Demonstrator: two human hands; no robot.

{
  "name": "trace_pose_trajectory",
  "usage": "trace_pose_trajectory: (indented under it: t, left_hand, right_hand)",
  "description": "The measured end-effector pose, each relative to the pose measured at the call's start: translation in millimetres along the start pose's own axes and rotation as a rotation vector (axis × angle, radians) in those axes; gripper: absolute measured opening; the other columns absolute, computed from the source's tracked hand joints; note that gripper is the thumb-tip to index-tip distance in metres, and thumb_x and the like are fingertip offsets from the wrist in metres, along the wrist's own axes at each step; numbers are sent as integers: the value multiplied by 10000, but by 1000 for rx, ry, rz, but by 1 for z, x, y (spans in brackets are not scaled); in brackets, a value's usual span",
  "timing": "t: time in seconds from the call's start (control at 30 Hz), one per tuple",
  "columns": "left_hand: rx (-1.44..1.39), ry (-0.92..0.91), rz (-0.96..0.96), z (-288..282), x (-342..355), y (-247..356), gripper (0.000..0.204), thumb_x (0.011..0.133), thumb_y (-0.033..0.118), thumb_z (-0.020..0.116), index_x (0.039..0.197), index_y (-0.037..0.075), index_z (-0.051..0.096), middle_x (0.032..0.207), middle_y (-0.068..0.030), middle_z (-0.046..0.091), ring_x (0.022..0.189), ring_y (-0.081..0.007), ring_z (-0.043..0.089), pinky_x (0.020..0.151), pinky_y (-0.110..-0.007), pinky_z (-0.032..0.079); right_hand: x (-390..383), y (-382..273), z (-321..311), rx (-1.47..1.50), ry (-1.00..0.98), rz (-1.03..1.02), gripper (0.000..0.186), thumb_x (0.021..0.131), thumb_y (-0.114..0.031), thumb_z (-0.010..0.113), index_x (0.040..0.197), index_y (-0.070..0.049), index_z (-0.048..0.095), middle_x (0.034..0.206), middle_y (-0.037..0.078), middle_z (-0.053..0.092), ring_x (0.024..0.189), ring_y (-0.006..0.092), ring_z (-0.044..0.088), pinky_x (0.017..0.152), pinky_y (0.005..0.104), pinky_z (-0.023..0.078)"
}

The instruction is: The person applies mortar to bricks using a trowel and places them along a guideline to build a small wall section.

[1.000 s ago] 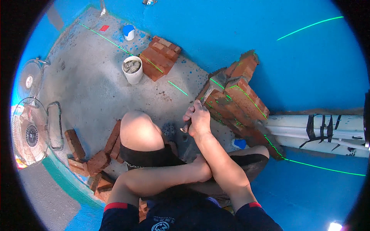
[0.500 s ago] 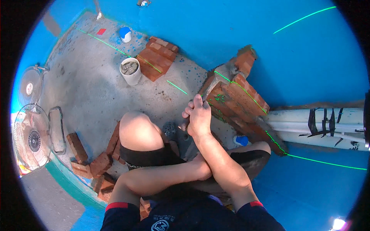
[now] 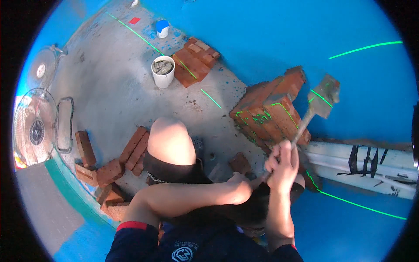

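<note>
Right hand (image 3: pixel 283 167) grips a trowel (image 3: pixel 308 115) (green-lit blade (image 3: pixel 324 97)); left hand (image 3: pixel 239 190) lies near.

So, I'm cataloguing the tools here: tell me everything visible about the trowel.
The trowel has a broad, roughly four-sided, metal-looking grey blade, apparently mortar-smeared, on a narrow shank. The right hand grips its handle, mostly hiding it. In the picture, the blade slants up and right before the blue wall; a green line of light crosses it.
</note>
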State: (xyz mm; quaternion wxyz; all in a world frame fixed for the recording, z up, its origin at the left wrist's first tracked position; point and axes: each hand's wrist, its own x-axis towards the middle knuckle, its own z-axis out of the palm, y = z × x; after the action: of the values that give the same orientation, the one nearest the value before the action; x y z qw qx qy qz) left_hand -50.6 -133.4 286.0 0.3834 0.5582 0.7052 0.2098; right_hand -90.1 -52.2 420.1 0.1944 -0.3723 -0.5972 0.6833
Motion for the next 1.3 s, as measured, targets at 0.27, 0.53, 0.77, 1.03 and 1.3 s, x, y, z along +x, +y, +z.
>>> trace_pose_trajectory:
  t: [0.27,0.53,0.77,1.03,1.3]
  left_hand:
    - [181,-238,42,-72,-17,15,368,734,149,707,1090,55,692,1146,-120,664,1059,-291,628,811,-478,488]
    - [285,-184,124,-70,17,33,227,730,94,650,935,29,726,981,-161,702,959,-293,671,771,-433,548]
    - [286,-94,115,-50,90,83,233,757,85,631,984,61,676,983,-152,696,958,-301,668,785,-440,534]
    - [-744,1068,-83,-110,153,60,253,872,266,629,955,29,602,882,-170,658,874,-327,644,754,-421,495]
    - [-736,1328,-317,-125,151,40,551,857,243,660,1240,-83,433,1198,-206,498,1022,-296,551,893,-379,448]
  right_hand:
    - [-43,-3,-100,-297,28,-11,291,999,-310,511,817,-83,489,654,-27,401,417,39,321,373,216,242]
    - [-82,17,-150,-240,135,45,310,991,-327,528,810,-78,488,641,-27,403,431,49,333,384,222,263]
    - [-121,15,-185,-165,242,48,296,987,-297,536,796,-80,473,608,-23,395,416,55,335,370,225,259]
    - [-171,42,-236,-276,260,93,335,968,-327,567,763,-92,444,548,-29,389,399,54,352,357,219,281]
    - [-154,92,-244,-294,-9,304,330,948,-348,600,782,-78,509,602,-52,427,513,38,380,452,219,286]
